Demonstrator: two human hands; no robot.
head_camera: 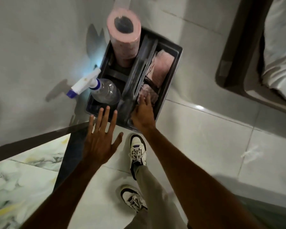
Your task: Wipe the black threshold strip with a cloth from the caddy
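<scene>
Cloth, pink, crumpled, in caddy: R hand fingertips on it, grip unclear; L hand splayed, empty.

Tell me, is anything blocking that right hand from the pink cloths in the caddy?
Nothing visible does. The right hand already reaches into the caddy compartment, fingertips at the nearest pink cloth. The spray bottle and pink roll stand in the other side, beyond the divider.

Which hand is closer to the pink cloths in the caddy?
The right hand. Its fingertips reach into the compartment and seem to touch the pink cloths. The left hand hovers open nearer the spray bottle, across the caddy's divider.
</scene>
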